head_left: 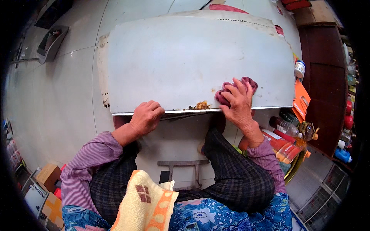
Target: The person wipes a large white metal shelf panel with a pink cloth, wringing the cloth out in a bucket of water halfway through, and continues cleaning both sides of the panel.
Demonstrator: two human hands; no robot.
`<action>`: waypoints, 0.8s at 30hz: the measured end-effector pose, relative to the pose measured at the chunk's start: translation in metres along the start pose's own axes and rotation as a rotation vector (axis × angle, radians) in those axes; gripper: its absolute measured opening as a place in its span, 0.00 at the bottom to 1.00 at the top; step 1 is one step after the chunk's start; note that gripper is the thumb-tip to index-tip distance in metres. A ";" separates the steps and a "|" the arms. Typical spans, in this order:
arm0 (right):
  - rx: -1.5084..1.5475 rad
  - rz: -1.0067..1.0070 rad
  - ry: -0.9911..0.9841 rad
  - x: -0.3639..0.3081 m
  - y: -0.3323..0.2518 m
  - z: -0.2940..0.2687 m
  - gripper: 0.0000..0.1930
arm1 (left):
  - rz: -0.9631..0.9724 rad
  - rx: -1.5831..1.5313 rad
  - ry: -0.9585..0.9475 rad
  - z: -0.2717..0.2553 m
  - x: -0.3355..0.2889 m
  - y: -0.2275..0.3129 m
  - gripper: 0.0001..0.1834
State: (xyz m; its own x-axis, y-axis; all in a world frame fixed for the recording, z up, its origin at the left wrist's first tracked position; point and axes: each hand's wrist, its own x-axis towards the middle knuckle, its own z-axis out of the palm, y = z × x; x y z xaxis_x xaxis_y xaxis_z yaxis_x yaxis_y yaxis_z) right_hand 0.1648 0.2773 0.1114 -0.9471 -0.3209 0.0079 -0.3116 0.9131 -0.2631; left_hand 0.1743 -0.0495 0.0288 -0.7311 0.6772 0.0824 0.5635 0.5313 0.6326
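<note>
A large pale grey flat panel (185, 57) lies in front of my knees, its near edge facing me. My left hand (145, 117) is closed over that near edge, left of the middle, with its fingers curled on the top face. On the right part of the panel, my right hand (239, 106) presses a bunched maroon cloth (251, 82) against the surface, fingers bent over it. Between the hands, a brown, rusty-looking patch (202, 105) marks the near edge. Part of the cloth is hidden under my fingers.
Another worn sheet (103, 73) shows beneath the panel. To the right are bottles (287, 125), an orange piece with a cutout (301, 101) and a dark red cabinet (322, 77). A dustpan (52, 43) sits far left. A yellow towel (146, 200) hangs over my front.
</note>
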 end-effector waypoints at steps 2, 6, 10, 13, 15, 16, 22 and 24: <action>-0.029 -0.006 -0.037 -0.002 -0.001 0.004 0.13 | -0.013 -0.007 -0.010 0.001 -0.001 -0.001 0.12; 0.058 0.063 0.142 -0.011 0.016 0.015 0.10 | -0.015 -0.034 0.005 0.002 0.000 -0.001 0.11; 0.547 0.396 0.347 -0.010 0.021 -0.014 0.07 | 0.015 -0.053 0.023 0.001 0.006 0.001 0.09; 0.972 0.499 0.470 0.004 0.008 -0.046 0.08 | -0.001 -0.039 0.014 -0.001 0.000 -0.001 0.09; 1.279 0.514 0.562 0.007 0.014 -0.057 0.10 | -0.008 -0.040 0.029 -0.001 0.000 0.000 0.09; 1.424 0.514 0.613 0.012 0.010 -0.068 0.11 | -0.008 -0.038 0.026 -0.001 0.001 0.000 0.09; 1.441 0.689 0.486 -0.008 0.069 -0.047 0.11 | -0.015 -0.041 0.015 0.000 0.001 -0.002 0.11; 1.287 0.833 0.484 -0.020 0.092 -0.026 0.12 | -0.003 -0.051 0.023 0.004 0.003 -0.002 0.09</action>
State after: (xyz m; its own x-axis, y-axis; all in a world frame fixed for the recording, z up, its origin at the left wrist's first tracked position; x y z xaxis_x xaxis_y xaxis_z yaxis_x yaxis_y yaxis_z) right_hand 0.1529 0.3744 0.1125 -0.8236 0.4673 -0.3214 0.3100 -0.1037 -0.9451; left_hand 0.1724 -0.0465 0.0246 -0.7416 0.6636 0.0978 0.5414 0.5061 0.6713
